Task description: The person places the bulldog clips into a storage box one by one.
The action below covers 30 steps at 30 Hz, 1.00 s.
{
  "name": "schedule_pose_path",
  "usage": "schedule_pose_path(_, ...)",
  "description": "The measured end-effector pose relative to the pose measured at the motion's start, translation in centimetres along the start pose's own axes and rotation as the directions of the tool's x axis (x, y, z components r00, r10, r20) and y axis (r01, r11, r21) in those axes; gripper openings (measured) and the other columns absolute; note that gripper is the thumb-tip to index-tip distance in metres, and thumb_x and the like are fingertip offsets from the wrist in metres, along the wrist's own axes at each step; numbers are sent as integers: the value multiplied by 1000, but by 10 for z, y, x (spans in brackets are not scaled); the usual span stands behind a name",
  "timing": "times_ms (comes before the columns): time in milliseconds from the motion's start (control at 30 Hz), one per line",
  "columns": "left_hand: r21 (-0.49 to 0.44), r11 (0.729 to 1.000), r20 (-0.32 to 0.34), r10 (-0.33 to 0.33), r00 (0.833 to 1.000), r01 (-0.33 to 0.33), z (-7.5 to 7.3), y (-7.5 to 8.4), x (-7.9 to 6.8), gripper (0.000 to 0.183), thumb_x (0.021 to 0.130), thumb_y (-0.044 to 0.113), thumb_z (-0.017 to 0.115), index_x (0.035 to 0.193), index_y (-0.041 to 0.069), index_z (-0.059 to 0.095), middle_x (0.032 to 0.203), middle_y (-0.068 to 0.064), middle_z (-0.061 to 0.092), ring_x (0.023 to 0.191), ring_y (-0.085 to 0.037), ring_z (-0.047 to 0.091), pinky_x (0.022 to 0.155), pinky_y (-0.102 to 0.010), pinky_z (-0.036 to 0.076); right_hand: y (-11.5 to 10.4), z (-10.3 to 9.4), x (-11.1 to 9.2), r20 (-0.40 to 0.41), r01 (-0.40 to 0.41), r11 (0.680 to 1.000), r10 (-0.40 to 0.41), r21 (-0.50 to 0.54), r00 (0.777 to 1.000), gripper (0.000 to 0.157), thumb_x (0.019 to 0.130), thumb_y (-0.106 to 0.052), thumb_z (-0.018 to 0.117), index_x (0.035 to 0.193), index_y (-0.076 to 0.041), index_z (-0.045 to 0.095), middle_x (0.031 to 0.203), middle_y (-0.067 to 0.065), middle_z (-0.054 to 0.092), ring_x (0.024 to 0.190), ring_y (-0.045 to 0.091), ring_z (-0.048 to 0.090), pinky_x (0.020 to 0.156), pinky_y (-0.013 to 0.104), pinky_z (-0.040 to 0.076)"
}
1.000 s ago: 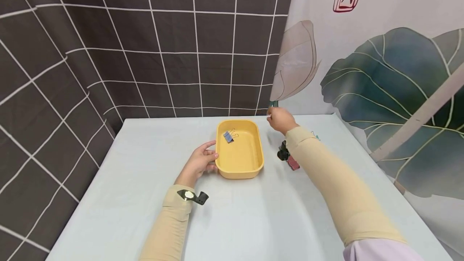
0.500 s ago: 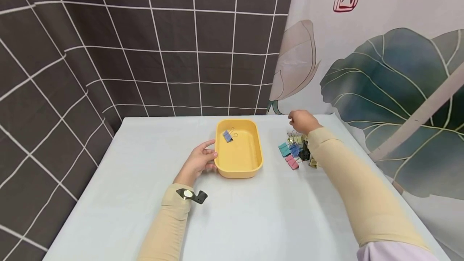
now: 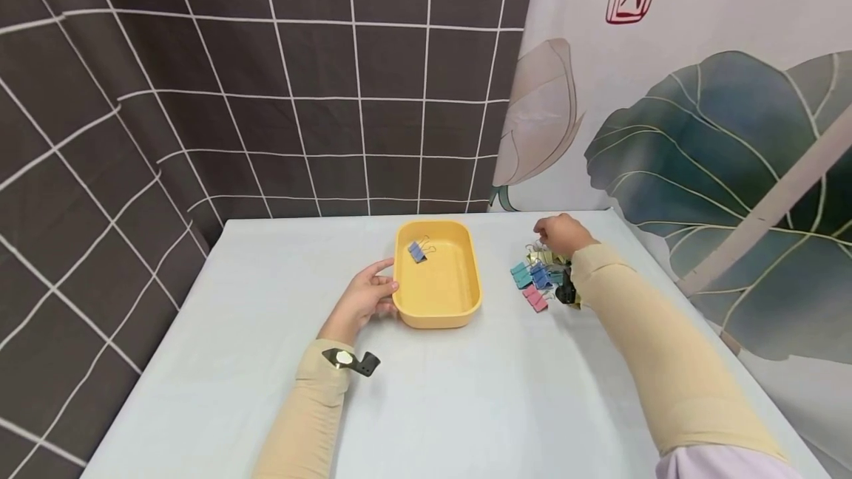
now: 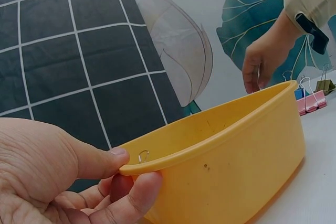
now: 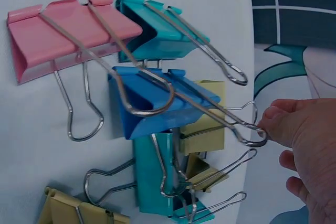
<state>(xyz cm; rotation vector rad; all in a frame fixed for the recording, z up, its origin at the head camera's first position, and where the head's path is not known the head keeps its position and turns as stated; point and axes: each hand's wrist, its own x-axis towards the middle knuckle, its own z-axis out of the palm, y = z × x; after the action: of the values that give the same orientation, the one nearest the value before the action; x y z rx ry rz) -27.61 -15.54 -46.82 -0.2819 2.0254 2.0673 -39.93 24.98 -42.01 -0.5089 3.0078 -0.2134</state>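
My left hand (image 3: 364, 294) pinches the near-left rim of a yellow plastic tub (image 4: 236, 166), thumb on top of the lip and fingers under it. Inside the tub lies one blue binder clip (image 3: 418, 251). Over at the right, my right hand (image 3: 562, 235) hovers above a pile of binder clips, its fingers loosely bent downward and nothing visible held. In the right wrist view its thumb overlaps the wire handle of a blue binder clip (image 5: 163, 100). A pink binder clip (image 5: 68, 35) and a teal binder clip (image 5: 157, 30) sit close by.
Gold binder clips (image 5: 84, 208) and more teal ones lie tangled in the same pile. The white tabletop (image 3: 426, 398) ends at a dark grid-patterned curtain (image 3: 299, 94) behind and a leaf-printed curtain (image 3: 699, 131) at the right.
My right hand has moved right from beside the tub to the pile, then slightly lower over it, uncovering several clips. My left hand and the tub have hardly moved.
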Motion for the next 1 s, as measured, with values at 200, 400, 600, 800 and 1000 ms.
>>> schedule_pose_path(200, -9, 1000, 0, -1, 1000, 1, -2, 0, 0, 61, 96, 1, 65, 151, 20, 47, 109, -13, 62, 75, -19, 67, 61, -28, 62, -4, 4, 1, 16, -7, 1000, 7, 6, 1000, 30, 98, -1, 62, 127, 4, 64, 118, 20, 68, 114, 41, 59, 102, 56, 52)
schedule_pose_path(400, -19, 1000, 5, 10, 1000, -10, -2, -1, -2, 60, 96, -1, 65, 150, 18, 48, 108, -13, 62, 72, -18, 66, 59, -26, 62, -7, 8, 1, 44, -25, 999, 24, 23, 999, 33, 97, -1, 65, 129, 1, 63, 121, 18, 66, 116, 39, 56, 105, 56, 49)
schedule_pose_path(600, -19, 1000, 3, 21, 1000, -21, -2, -2, -2, 59, 96, -1, 64, 150, 18, 48, 106, -12, 61, 71, -18, 66, 58, -26, 62, -9, 9, -1, 20, -16, 1000, 15, 13, 1000, 27, 98, -2, 62, 125, 0, 66, 115, 16, 68, 113, 38, 58, 103, 55, 50)
schedule_pose_path(800, -23, 1000, 8, 14, 1000, -14, -2, -1, -2, 60, 96, -2, 64, 150, 18, 47, 108, -15, 61, 72, -19, 67, 59, -28, 62, -6, 11, 1, 8, 4, 1000, -4, 3, 1000, 21, 99, -2, 59, 118, -2, 69, 106, 14, 69, 102, 34, 62, 96, 54, 54)
schedule_pose_path(1000, -27, 1000, 12, 10, 1000, -9, -2, -1, -1, 62, 96, -2, 64, 151, 18, 46, 111, -16, 62, 75, -21, 68, 60, -29, 63, -3, 12, 4, 14, 3, 1000, -3, 6, 1000, 22, 98, 1, 58, 116, -3, 69, 97, 11, 68, 91, 30, 61, 89, 51, 56)
